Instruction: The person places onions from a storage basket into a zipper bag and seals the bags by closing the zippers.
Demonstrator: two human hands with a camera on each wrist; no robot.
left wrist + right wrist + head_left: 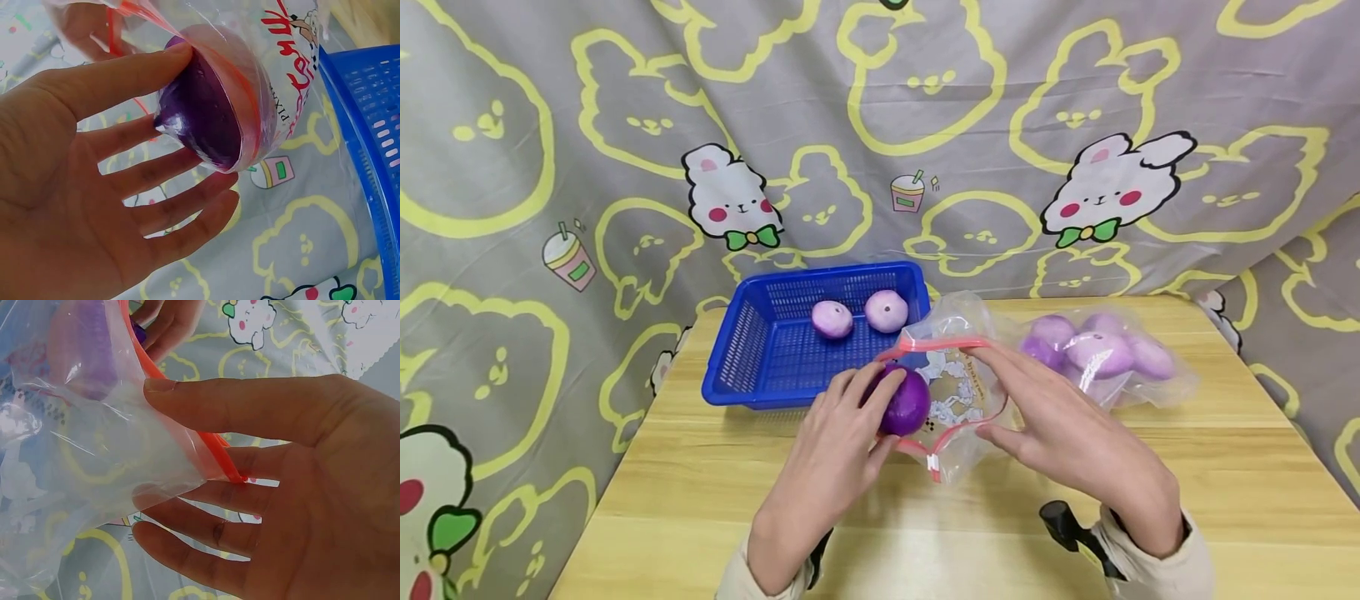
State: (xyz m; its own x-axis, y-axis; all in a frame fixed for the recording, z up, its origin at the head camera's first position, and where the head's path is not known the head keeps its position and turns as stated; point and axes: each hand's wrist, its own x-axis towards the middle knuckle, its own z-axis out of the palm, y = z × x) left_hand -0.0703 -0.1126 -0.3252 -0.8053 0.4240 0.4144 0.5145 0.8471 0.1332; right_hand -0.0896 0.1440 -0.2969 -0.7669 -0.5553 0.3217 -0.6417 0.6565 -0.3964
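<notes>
My left hand [847, 425] holds a shiny purple onion [906, 403], thumb and fingers spread round it, at the mouth of a clear zip bag [958, 321] with a red seal. In the left wrist view the far part of this onion [200, 112] is within the bag's mouth and its pointed tip faces the palm. My right hand [1052, 408] grips the bag's other side by the rim, keeping the mouth wide. Across the red seal [212, 447], the right wrist view has the thumb on one side and fingers behind the film.
A blue plastic basket [718, 375] stands at the back left with two pale purple onions [887, 311] inside. Behind my right hand lies another clear bag [1176, 385] holding several purple onions [1101, 354]. A patterned grey cloth [820, 108] hangs behind the wooden table [685, 500].
</notes>
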